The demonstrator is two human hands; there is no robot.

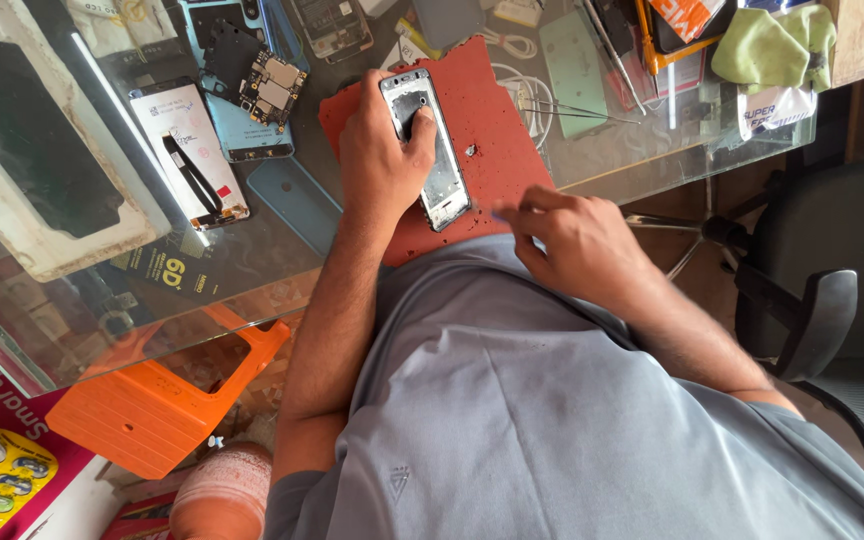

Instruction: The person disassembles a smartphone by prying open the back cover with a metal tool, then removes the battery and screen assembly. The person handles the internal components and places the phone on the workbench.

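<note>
A person's left hand (pixel 384 150) presses an opened phone frame (pixel 426 148) flat on a red mat (pixel 492 130) atop a glass table (pixel 282 250), fingers curled over it. The right hand (pixel 567 240), fingertips pinched narrow, rests at the mat's edge near a small screw (pixel 471 151).

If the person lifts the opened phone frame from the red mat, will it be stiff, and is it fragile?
The phone frame looks like a thin, gutted shell, so it is probably light and may flex slightly. Its open cavity suggests exposed parts, likely fragile. The left hand presses it onto the red mat, which probably stops it sliding.
</note>
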